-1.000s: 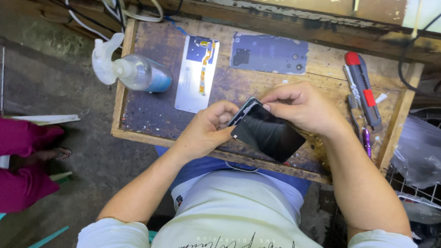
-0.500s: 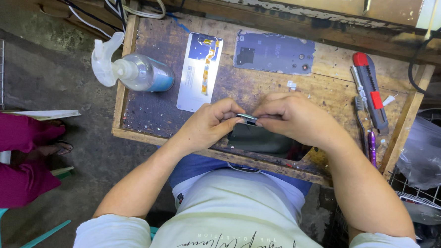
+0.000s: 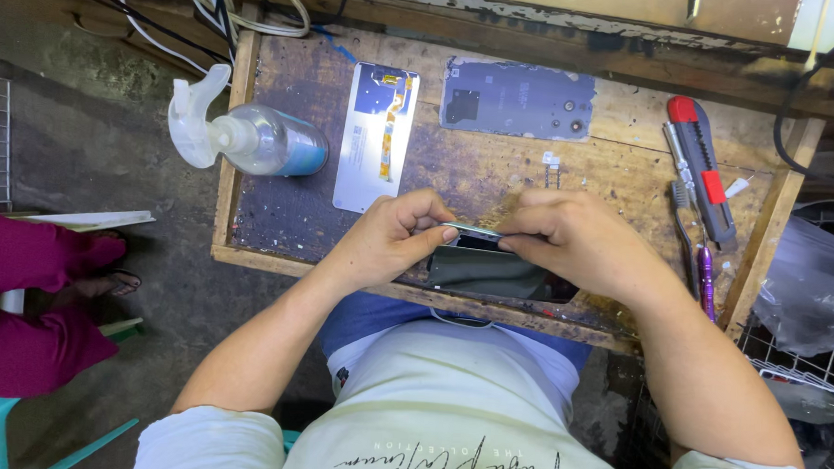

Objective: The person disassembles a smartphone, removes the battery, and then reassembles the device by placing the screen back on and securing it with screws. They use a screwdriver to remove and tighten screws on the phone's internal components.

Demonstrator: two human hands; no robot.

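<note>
Both fists curled, knuckles up: left hand (image 3: 394,233) and right hand (image 3: 576,241) pinch a phone screen (image 3: 491,266) edge-on between fingertips, over the wooden bench (image 3: 476,171).

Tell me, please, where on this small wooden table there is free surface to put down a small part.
The bare wood between the white panel, the grey back cover and the two hands, left hand and right hand, is free. So is the dark strip below the spray bottle. The right edge is crowded with the red utility knife and other tools.
</note>
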